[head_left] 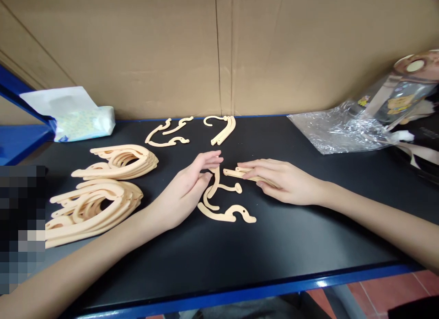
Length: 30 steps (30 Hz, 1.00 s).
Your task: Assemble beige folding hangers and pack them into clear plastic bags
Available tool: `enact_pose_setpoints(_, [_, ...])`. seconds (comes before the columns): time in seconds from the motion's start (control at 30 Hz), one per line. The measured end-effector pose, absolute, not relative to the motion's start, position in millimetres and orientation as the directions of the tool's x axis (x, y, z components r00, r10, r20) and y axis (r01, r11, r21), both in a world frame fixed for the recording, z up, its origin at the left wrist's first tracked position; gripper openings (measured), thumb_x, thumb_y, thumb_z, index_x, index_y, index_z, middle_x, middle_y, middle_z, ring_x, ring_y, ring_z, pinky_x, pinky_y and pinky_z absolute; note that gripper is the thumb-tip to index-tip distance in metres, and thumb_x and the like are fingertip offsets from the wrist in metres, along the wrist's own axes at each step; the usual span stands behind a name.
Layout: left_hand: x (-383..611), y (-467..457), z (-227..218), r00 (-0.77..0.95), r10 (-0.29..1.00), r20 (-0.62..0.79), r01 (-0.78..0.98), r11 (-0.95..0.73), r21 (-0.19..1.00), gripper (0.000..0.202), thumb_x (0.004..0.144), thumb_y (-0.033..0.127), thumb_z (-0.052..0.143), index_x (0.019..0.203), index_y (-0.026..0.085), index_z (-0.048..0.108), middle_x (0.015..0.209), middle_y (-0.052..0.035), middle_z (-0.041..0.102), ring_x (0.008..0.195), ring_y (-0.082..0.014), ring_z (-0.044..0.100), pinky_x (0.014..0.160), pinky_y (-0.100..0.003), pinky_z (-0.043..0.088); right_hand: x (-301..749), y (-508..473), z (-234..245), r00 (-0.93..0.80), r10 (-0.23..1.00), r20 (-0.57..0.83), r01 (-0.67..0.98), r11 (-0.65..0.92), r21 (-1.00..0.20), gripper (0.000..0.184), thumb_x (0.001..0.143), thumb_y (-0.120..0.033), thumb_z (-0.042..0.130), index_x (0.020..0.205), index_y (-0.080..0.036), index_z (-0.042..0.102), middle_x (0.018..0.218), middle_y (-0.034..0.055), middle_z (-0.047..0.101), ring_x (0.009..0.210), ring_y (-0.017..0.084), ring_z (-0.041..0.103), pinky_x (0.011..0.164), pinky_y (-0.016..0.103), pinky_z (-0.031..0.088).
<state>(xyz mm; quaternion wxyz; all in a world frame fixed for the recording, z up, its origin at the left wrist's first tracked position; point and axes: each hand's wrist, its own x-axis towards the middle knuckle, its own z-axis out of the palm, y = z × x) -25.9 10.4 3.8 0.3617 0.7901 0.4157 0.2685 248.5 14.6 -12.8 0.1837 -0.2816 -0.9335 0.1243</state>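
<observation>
My left hand [185, 191] rests on its edge on the black table [240, 259], fingers stretched out towards the right, touching a thin curved beige piece [215, 184]. My right hand [284, 181] lies opposite, its fingers and thumb closed round a small bundle of flat beige strips [235, 173] that sticks out to the left. Below both hands lies a beige wavy piece [228, 213] with a hole at its end.
Two stacks of beige horseshoe-shaped frames [116, 163] [89, 209] sit at the left. Loose curved pieces [168, 133] and a small curved bundle [224, 127] lie at the back. A tissue pack [82, 122], crumpled clear plastic [343, 127] and a cardboard wall [219, 49] border the table.
</observation>
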Motion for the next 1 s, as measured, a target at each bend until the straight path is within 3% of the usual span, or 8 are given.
enact_pose_setpoints(0.13, [-32, 15, 1, 0.525, 0.831, 0.183, 0.539, -0.492, 0.683, 0.042, 0.097, 0.02, 0.035, 0.138, 0.018, 0.043, 0.138, -0.0107, 0.058, 0.123, -0.0209, 0.06, 0.109, -0.042, 0.046, 251, 16, -13, -0.753, 0.594, 0.281, 0.503, 0.797, -0.334, 0.031, 0.091, -0.014, 0.045, 0.118, -0.022, 0.059, 0.141, 0.0116, 0.057, 0.123, 0.024, 0.059, 0.099, 0.045, 0.052])
enact_pose_setpoints(0.3, [-38, 18, 1, 0.507, 0.834, 0.217, 0.563, -0.511, 0.65, 0.044, 0.094, 0.016, 0.035, 0.137, 0.018, 0.044, 0.135, -0.0102, 0.06, 0.11, -0.0189, 0.067, 0.098, -0.037, 0.053, 251, 16, -13, -0.728, 0.62, 0.293, 0.52, 0.777, -0.355, 0.017, 0.094, -0.018, 0.047, 0.106, -0.021, 0.058, 0.138, 0.0127, 0.059, 0.119, 0.025, 0.061, 0.097, 0.045, 0.053])
enact_pose_setpoints(0.43, [-37, 19, 5, 0.488, 0.851, 0.195, 0.476, -0.446, 0.758, 0.041, 0.094, 0.015, 0.034, 0.133, 0.019, 0.046, 0.131, -0.0092, 0.062, 0.097, -0.0172, 0.072, 0.089, -0.034, 0.057, 250, 15, -13, -0.719, 0.63, 0.294, 0.524, 0.769, -0.366, 0.015, 0.095, -0.022, 0.047, 0.106, -0.023, 0.057, 0.137, 0.0116, 0.06, 0.119, 0.024, 0.062, 0.098, 0.047, 0.052])
enact_pose_setpoints(0.53, [-36, 19, 8, 0.47, 0.865, 0.174, 0.409, -0.388, 0.826, 0.038, 0.095, 0.017, 0.036, 0.131, 0.02, 0.048, 0.127, -0.0079, 0.064, 0.099, -0.0183, 0.071, 0.088, -0.035, 0.058, 249, 15, -13, -0.716, 0.631, 0.298, 0.527, 0.769, -0.362, 0.014, 0.096, -0.023, 0.047, 0.106, -0.023, 0.057, 0.138, 0.0113, 0.06, 0.119, 0.025, 0.062, 0.098, 0.047, 0.053])
enact_pose_setpoints(0.6, [-37, 20, 9, 0.443, 0.861, 0.25, 0.487, -0.465, 0.739, 0.035, 0.096, 0.02, 0.038, 0.128, 0.019, 0.051, 0.125, -0.0084, 0.065, 0.11, -0.0207, 0.067, 0.096, -0.039, 0.055, 250, 16, -14, -0.71, 0.635, 0.304, 0.527, 0.766, -0.367, 0.015, 0.096, -0.023, 0.048, 0.106, -0.023, 0.058, 0.138, 0.011, 0.06, 0.12, 0.025, 0.062, 0.098, 0.047, 0.053])
enact_pose_setpoints(0.7, [-42, 26, 8, 0.472, 0.8, 0.37, 0.703, -0.595, 0.39, 0.035, 0.098, 0.021, 0.037, 0.127, 0.013, 0.054, 0.126, -0.0132, 0.064, 0.121, -0.027, 0.059, 0.104, -0.047, 0.048, 250, 15, -14, -0.712, 0.634, 0.302, 0.529, 0.767, -0.364, 0.014, 0.097, -0.024, 0.048, 0.106, -0.023, 0.057, 0.139, 0.011, 0.059, 0.121, 0.024, 0.061, 0.099, 0.047, 0.052])
enact_pose_setpoints(0.8, [-47, 34, 5, 0.544, 0.753, 0.369, 0.786, -0.612, 0.09, 0.038, 0.098, 0.02, 0.036, 0.126, 0.005, 0.057, 0.122, -0.0184, 0.065, 0.118, -0.034, 0.059, 0.098, -0.052, 0.049, 250, 15, -14, -0.72, 0.63, 0.29, 0.529, 0.77, -0.358, 0.014, 0.098, -0.024, 0.047, 0.107, -0.022, 0.057, 0.139, 0.0119, 0.059, 0.122, 0.024, 0.061, 0.1, 0.046, 0.052])
enact_pose_setpoints(1.0, [-36, 14, 5, 0.652, 0.696, 0.301, 0.722, -0.691, 0.033, 0.034, 0.1, 0.026, 0.039, 0.116, 0.008, 0.063, 0.117, -0.0154, 0.069, 0.106, -0.0297, 0.065, 0.089, -0.046, 0.055, 250, 15, -14, -0.716, 0.628, 0.305, 0.524, 0.772, -0.359, 0.015, 0.097, -0.023, 0.049, 0.109, -0.022, 0.057, 0.139, 0.0109, 0.059, 0.121, 0.023, 0.061, 0.1, 0.044, 0.052])
